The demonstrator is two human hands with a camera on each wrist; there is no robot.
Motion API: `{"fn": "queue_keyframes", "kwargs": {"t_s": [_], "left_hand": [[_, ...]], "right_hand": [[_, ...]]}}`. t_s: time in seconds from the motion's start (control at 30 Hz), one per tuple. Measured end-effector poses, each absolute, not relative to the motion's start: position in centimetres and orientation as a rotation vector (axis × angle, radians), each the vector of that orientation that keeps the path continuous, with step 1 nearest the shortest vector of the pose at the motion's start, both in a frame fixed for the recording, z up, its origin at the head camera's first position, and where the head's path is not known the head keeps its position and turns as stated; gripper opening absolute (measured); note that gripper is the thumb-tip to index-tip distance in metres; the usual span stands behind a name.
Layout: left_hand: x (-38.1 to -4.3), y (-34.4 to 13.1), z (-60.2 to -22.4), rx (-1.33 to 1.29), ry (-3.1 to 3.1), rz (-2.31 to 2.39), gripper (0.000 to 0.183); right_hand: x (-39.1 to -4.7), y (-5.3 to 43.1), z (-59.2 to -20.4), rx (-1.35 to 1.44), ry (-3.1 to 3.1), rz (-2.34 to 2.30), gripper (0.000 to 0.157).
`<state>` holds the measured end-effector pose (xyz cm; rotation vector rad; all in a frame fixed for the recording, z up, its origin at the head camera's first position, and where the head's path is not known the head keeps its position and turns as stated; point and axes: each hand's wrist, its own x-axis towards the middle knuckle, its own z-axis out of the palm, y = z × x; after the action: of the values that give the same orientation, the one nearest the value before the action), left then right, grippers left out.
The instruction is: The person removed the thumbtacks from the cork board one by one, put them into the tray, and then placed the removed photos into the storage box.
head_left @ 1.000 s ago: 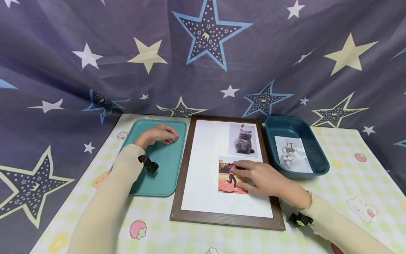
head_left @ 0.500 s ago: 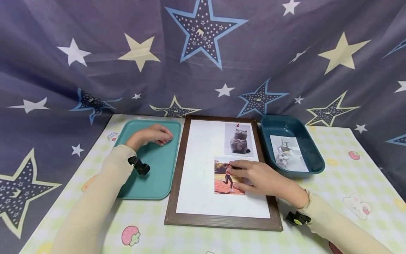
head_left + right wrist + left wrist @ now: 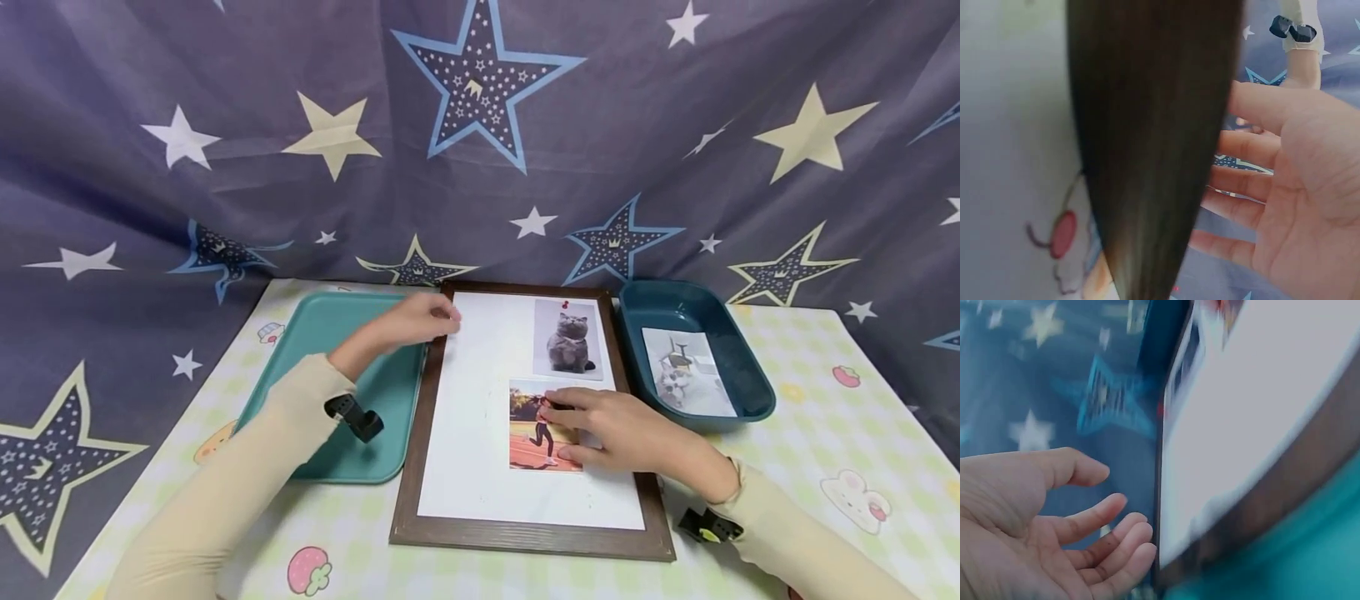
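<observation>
My right hand [image 3: 617,427] rests on a photo of a runner on a track [image 3: 536,450], fingers spread over the photo's right side. The photo lies on a white board with a brown frame [image 3: 528,533]. Above it on the board is a photo of a grey cat [image 3: 567,342], with a red push pin [image 3: 565,305] at its top. My left hand [image 3: 411,322] is over the board's upper left frame edge. In the left wrist view its thumb stands apart from the loosely bent fingers [image 3: 1116,553], and nothing shows between them.
A green tray [image 3: 360,458] lies left of the board, under my left forearm. At the right stands a dark teal bin [image 3: 752,379] holding a picture with a kitten [image 3: 686,375]. A checked cloth [image 3: 360,533] covers the table; a star-patterned curtain [image 3: 450,200] hangs behind.
My left hand has moved right, from over the green tray to the board's upper left edge. The right hand has stayed on the runner photo. The head view has shifted slightly.
</observation>
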<state>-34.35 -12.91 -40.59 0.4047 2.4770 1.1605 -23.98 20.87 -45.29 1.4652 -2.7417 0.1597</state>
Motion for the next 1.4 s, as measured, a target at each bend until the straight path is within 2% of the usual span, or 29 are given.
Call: {"fn": "queue_keyframes", "kwargs": {"t_s": [0.23,0.63,1.4], "left_hand": [[-32.2,-8.3,-39.9,0.292,2.347,1.326,0.041],[-31.1,-7.0,-40.6,-0.016,1.944,1.515,0.049],[-30.7,-5.4,-42.1,-0.068,1.844,1.558,0.048]], "right_hand": [[-23.8,20.6,-45.0,1.453,-2.789,0.175,0.05],[-23.9,20.8,-45.1,1.445,-2.799,0.201,0.05],[-23.9,20.7,-45.0,1.447,-2.793,0.144,0.051]]}}
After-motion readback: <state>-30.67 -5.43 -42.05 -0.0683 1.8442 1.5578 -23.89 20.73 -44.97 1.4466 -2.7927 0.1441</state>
